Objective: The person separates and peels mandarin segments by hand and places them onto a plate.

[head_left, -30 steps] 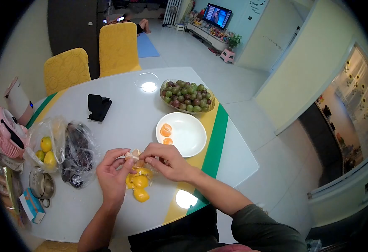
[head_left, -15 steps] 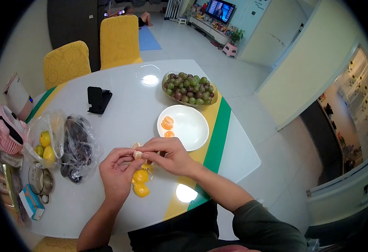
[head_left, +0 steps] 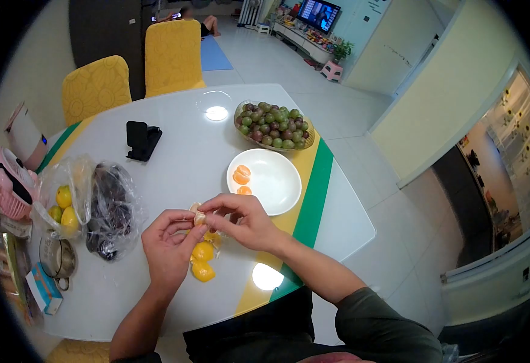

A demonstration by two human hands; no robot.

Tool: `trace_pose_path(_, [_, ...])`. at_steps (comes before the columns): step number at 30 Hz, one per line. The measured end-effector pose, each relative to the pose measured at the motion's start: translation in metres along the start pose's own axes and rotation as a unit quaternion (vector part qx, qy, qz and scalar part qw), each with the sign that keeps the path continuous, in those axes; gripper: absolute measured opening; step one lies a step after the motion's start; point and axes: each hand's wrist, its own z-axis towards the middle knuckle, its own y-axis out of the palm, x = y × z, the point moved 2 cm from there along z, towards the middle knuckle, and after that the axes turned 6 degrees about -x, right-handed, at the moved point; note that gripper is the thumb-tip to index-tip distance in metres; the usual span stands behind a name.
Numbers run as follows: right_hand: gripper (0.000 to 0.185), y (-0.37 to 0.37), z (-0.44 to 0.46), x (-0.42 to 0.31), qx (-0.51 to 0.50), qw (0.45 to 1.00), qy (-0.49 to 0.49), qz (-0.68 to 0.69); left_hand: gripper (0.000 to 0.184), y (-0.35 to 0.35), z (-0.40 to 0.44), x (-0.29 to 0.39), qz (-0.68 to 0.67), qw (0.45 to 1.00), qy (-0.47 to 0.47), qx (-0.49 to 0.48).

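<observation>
A pale, pith-covered tangerine segment (head_left: pixel 199 218) is pinched between the fingertips of my left hand (head_left: pixel 169 242) and my right hand (head_left: pixel 245 222). Both hands are closed around it and hide part of it. Right below them, yellow-orange peel (head_left: pixel 203 270) lies in pieces on the white table. Beyond my right hand stands a white plate (head_left: pixel 280 184), with a few orange tangerine segments (head_left: pixel 241 175) at its left side.
Grapes (head_left: pixel 274 124) fill a basket behind the plate. A black stand (head_left: pixel 144 142) sits at the table's middle left. Plastic bags of yellow fruit (head_left: pixel 65 209) and dark fruit (head_left: pixel 113 209), a glass cup (head_left: pixel 59 260) and a blue-white box (head_left: pixel 45 289) line the left. A person sits far back.
My hands stay together over the peel. My right fingers have shifted slightly on the tangerine segment, and more of its orange side shows. The segments on the plate have not moved.
</observation>
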Motion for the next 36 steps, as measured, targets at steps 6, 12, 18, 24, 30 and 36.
trace_pose_path(6, [0.017, 0.0, -0.001, -0.005, -0.01, 0.998, -0.024, -0.05, 0.025, 0.001, 0.0, 0.002, 0.027, 1.0, 0.003, -0.01])
trace_pose_path(12, [0.017, -0.001, -0.002, 0.002, -0.012, 1.0, -0.006, -0.028, 0.024, 0.002, -0.001, 0.001, 0.059, 0.998, 0.001, -0.01])
trace_pose_path(18, [0.019, 0.001, -0.003, 0.004, -0.013, 1.0, -0.007, -0.006, 0.023, 0.001, 0.0, -0.001, 0.049, 0.999, 0.002, -0.008])
trace_pose_path(24, [0.02, 0.001, -0.002, 0.003, -0.015, 1.0, 0.009, 0.012, 0.023, 0.001, 0.001, 0.001, 0.019, 1.0, -0.013, -0.006])
trace_pose_path(30, [0.021, 0.002, -0.001, 0.009, -0.011, 0.999, 0.006, 0.029, 0.02, -0.002, 0.003, -0.002, -0.003, 1.0, 0.012, -0.003])
trace_pose_path(36, [0.023, 0.002, 0.001, -0.004, -0.047, 0.998, 0.012, 0.039, 0.017, -0.006, 0.003, -0.007, -0.007, 0.999, 0.036, -0.003])
